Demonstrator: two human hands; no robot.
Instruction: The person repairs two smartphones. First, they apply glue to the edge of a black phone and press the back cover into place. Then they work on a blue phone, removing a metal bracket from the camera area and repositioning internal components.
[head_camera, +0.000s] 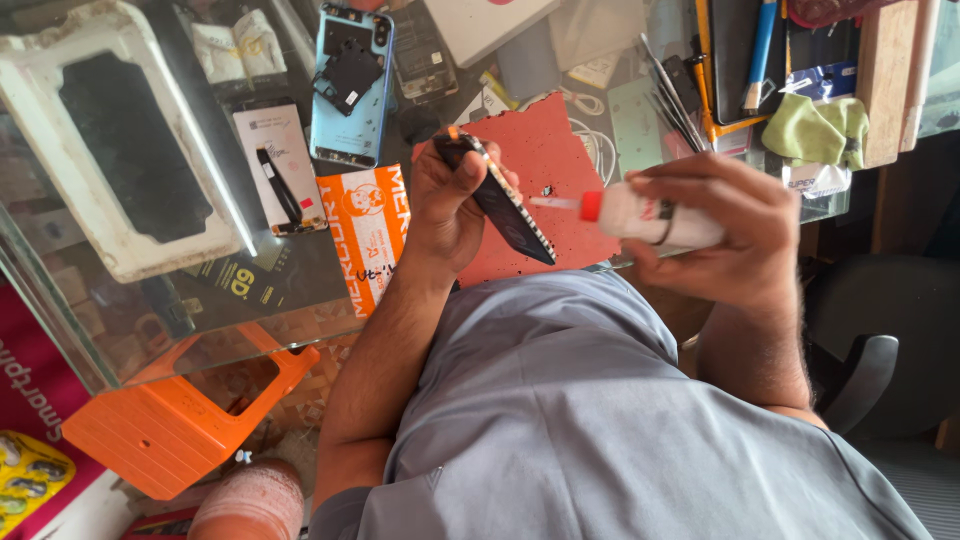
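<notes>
My left hand (447, 205) grips a dark phone (505, 208) on edge, tilted above a red mat (545, 165). My right hand (715, 235) holds a white squeeze bottle (655, 215) with a red collar and a thin nozzle. The nozzle tip points at the phone's edge and nearly touches it. Both hands hover near the front edge of a glass counter (300, 290).
An opened blue phone body (350, 85) lies behind the left hand. A white tray (110, 130) sits far left, an orange-and-white packet (368, 232) beside the mat. Tools and a green cloth (818, 130) crowd the right. An orange stool (170, 420) stands under the glass.
</notes>
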